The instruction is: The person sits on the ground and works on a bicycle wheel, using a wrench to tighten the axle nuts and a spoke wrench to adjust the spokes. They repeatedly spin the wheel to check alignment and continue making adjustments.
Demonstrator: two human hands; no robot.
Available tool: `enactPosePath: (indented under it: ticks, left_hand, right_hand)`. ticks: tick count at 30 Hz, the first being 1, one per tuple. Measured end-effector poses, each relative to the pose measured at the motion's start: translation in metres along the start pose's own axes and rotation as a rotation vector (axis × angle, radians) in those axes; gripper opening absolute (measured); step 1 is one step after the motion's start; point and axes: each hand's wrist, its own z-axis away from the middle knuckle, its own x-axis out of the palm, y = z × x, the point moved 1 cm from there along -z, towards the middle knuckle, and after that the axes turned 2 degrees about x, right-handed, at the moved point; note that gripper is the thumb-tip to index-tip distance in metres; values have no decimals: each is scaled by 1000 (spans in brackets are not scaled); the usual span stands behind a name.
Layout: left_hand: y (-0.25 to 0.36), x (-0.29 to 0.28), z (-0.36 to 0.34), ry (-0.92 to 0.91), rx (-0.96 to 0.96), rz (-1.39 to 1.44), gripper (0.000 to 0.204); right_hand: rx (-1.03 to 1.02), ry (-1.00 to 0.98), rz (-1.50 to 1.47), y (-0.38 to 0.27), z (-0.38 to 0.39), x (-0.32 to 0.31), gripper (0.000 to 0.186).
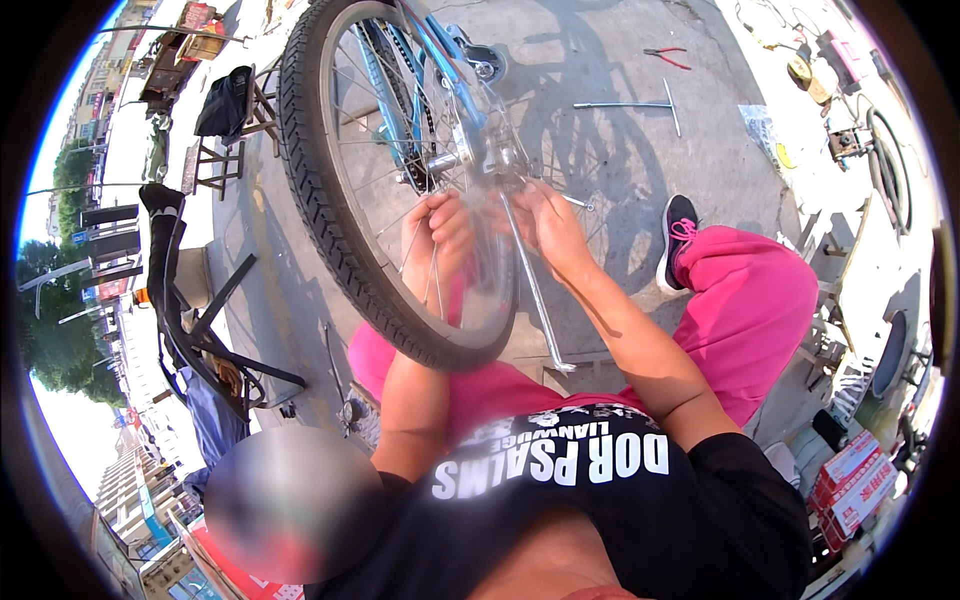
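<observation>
A bicycle wheel [318, 190] with a black tyre and thin spokes stands upright in front of me, joined to a blue bicycle frame [455, 85]. My left hand [437, 238] is closed by the wheel's hub, seen among the spokes; whatever lies in its curled fingers is hidden. On the hub's other side, my right hand [548, 222] has its fingers pinched together near the axle. What they grip cannot be made out, as that spot is blurred. A long silver metal rod [535, 283], apparently a kickstand, slants down from the hub beside my right hand.
Red-handled pliers [668, 57] and a T-shaped wrench [630, 105] lie on the concrete beyond the bicycle. A wooden stool [220, 167] and a dark folding chair [190, 300] stand at left. Red-and-white boxes [850, 485] and looped black tubing [890, 175] are at right.
</observation>
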Motion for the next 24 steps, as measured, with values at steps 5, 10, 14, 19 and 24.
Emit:
enactPosePath:
  ticks: [5,10,14,19,24]
  left_hand:
    - [1,2,0,6,-7,-6,19]
    - [1,2,-2,1,-12,-4,19]
    - [2,2,1,23,9,-12,19]
    - [-3,5,3,18,26,24,17]
    - [0,5,5,89,49,48,15]
  right_hand:
    - [-195,92,530,2,5,14,42]
    - [-198,243,897,-14,4,24,47]
    - [-408,383,1099,-14,-9,12,37]
    - [-131,258,468,-30,-33,-13,30]
    - [38,214,291,-51,-37,-2,23]
